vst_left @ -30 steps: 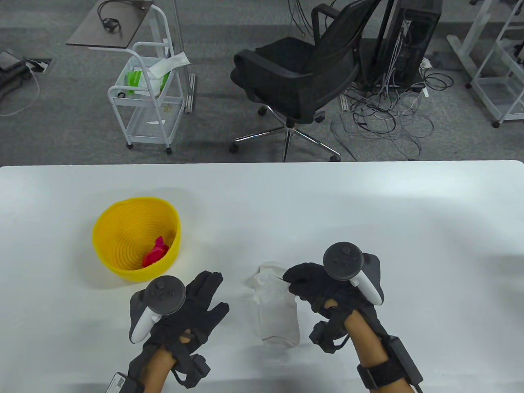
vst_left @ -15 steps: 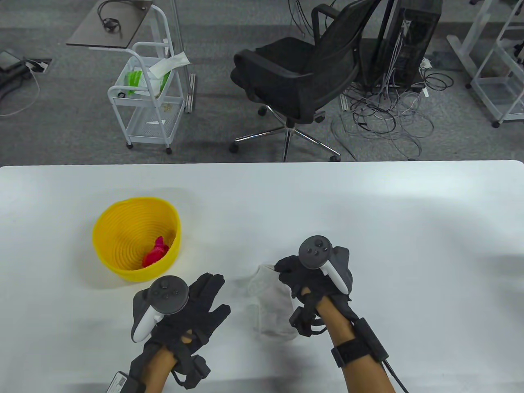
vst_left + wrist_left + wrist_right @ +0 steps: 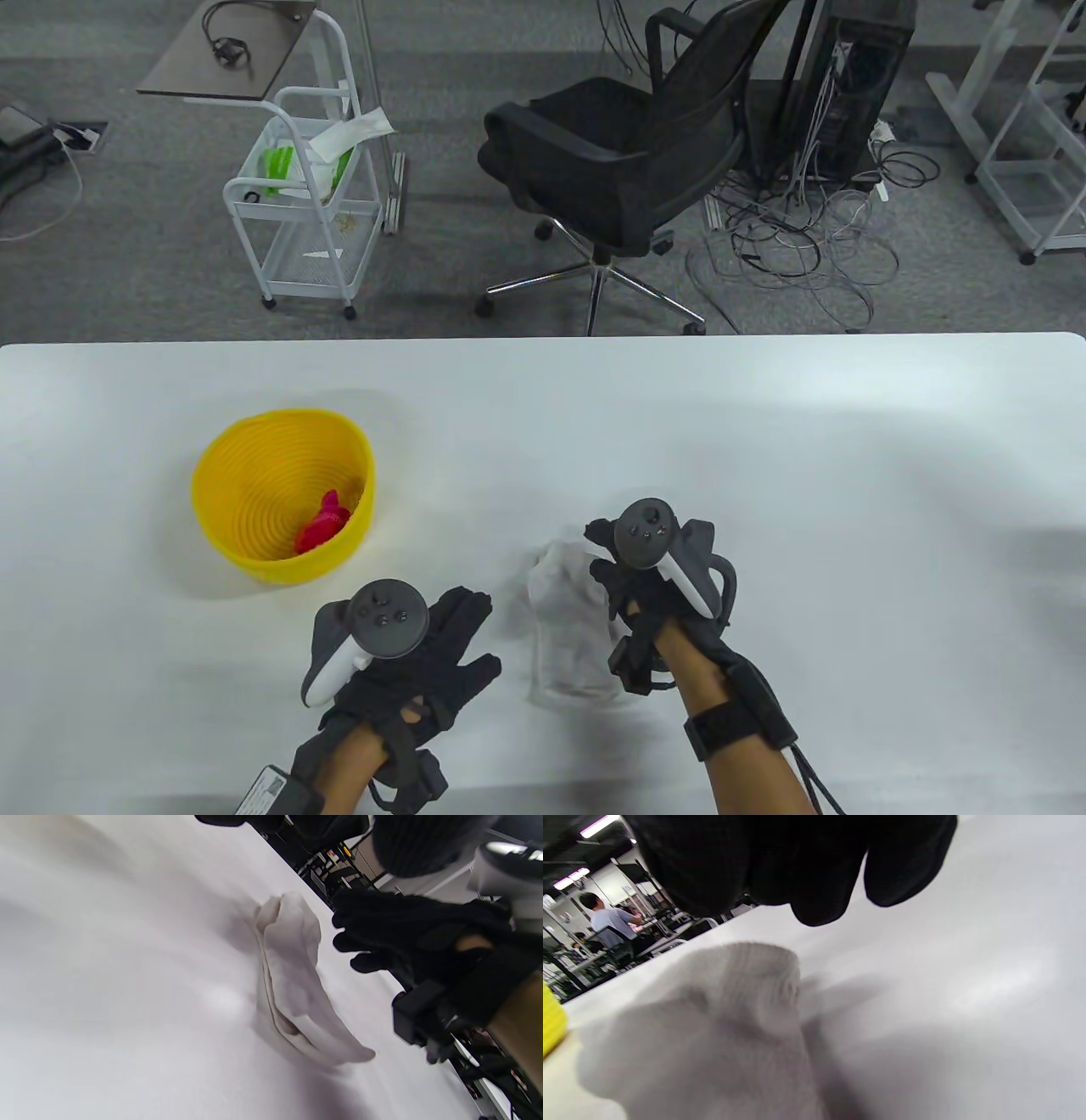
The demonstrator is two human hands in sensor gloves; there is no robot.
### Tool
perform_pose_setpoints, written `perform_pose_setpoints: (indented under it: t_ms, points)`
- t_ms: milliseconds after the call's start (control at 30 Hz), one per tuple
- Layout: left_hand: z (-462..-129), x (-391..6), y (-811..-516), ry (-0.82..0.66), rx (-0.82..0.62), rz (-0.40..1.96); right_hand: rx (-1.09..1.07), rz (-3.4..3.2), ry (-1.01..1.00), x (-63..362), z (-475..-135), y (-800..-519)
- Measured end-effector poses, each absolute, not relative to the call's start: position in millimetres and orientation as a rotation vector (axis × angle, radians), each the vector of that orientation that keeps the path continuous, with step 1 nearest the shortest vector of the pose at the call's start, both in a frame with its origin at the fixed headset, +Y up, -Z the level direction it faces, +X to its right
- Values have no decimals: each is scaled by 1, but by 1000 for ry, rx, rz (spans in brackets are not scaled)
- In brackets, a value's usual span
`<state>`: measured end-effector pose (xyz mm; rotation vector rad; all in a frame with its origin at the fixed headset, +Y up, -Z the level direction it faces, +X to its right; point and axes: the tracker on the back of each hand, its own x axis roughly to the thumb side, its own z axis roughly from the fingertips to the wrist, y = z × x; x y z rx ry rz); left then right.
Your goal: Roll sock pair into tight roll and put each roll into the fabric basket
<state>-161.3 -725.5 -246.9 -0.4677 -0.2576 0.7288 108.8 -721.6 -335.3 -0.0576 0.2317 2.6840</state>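
Observation:
A white sock pair (image 3: 564, 632) lies flat on the table between my hands, its far end bunched and raised (image 3: 288, 925). My right hand (image 3: 601, 552) hovers over the sock's far right edge. Its fingers (image 3: 818, 878) are loosely bent just above the ribbed cuff (image 3: 755, 976) and hold nothing. To the sock's left, my left hand (image 3: 462, 632) lies flat on the table with fingers spread, not touching the sock. The yellow basket (image 3: 254, 441) stands at the left, with a red sock roll (image 3: 322, 525) inside it.
The white table (image 3: 764, 441) stretches wide to the right and far side. Beyond its far edge are a black office chair (image 3: 611, 161), a white cart (image 3: 297, 212) and tangled cables on the floor.
My right hand let go of the sock's far end and moved left, nearer over it. My left hand slid a little right toward the sock.

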Motion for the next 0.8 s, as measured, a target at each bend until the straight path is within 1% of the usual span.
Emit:
perform_pose_setpoints:
  t_ms: [67, 167, 233, 333, 433, 533, 667, 800]
  points:
    - [-246, -154, -726, -277, -455, 713, -32, 2666, 217, 113, -330, -715]
    - [-243, -139, -730, -339, -437, 677, 51, 2655, 238, 119, -311, -700]
    - [-243, -129, -731, -380, -420, 645, 165, 2650, 307, 118, -297, -695]
    - [-242, -117, -730, -419, -372, 525, 309, 2656, 414, 116, -272, -693]
    - [-241, -105, -731, -441, -415, 477, 411, 2691, 448, 113, -252, -696]
    - [-242, -96, -730, -454, -430, 445, 482, 2757, 463, 110, -242, -702]
    - [-247, -85, -729, -448, -427, 349, 505, 2808, 449, 109, -240, -712]
    - [-255, -77, -738, -436, -462, 299, 498, 2864, 493, 107, -240, -724]
